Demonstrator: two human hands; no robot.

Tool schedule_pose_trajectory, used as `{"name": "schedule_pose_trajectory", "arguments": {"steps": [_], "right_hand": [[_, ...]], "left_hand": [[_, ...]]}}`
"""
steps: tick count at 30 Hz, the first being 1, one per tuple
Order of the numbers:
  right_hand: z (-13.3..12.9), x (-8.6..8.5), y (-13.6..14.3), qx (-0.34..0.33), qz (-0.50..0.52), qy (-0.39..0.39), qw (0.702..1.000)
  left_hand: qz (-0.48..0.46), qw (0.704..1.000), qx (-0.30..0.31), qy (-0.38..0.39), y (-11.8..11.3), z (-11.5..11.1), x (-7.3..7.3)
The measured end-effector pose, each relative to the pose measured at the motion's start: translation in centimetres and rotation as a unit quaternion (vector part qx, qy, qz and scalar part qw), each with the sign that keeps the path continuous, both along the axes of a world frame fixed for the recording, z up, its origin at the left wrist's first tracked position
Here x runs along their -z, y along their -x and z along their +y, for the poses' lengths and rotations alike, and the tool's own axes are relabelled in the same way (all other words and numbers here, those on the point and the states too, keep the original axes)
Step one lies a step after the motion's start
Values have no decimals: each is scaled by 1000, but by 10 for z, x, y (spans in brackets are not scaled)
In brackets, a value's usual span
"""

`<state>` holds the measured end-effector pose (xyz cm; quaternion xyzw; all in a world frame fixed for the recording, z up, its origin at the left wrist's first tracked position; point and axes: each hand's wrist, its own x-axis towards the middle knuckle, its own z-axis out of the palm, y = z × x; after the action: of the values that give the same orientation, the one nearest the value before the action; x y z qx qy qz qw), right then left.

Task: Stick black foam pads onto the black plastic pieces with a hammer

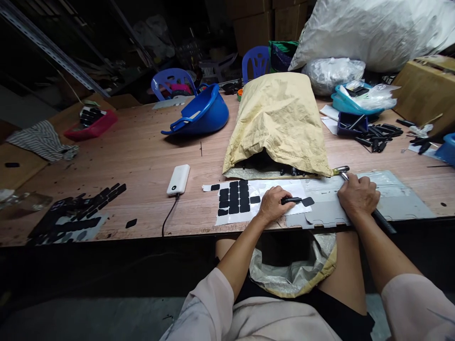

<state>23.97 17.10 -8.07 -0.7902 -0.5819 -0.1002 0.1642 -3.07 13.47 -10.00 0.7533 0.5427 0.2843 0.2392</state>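
Observation:
My left hand [273,204] is closed on a small black part [292,200] that points right, over a white sheet [232,219]. Rows of black rounded pads [239,196] stick to that sheet, and a loose-looking black pad [307,202] lies just right of the part. My right hand [359,195] is wrapped round a hammer [384,221], whose metal head shows beyond the fingers and whose dark handle comes out below. It rests over a grey board [398,196] at the table's front edge.
A yellow sack [279,118] lies open toward me. Left of it are a blue basin [204,113] and a white power bank [178,179] with a cable. Black parts [378,136] lie at right. An open sack [293,279] sits between the legs.

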Motion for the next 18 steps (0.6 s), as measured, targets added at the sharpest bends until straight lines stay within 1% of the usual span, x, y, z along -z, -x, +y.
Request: {"name": "schedule_pose_trajectory", "arguments": {"steps": [10, 18], "right_hand": [[-1, -3, 2, 4, 4, 7, 1000], [0, -1, 0, 2, 5, 13, 1000]], "left_hand": [[-1, 1000, 0, 4, 0, 0, 0], [-7, 1000, 1, 5, 0, 0, -1]]}}
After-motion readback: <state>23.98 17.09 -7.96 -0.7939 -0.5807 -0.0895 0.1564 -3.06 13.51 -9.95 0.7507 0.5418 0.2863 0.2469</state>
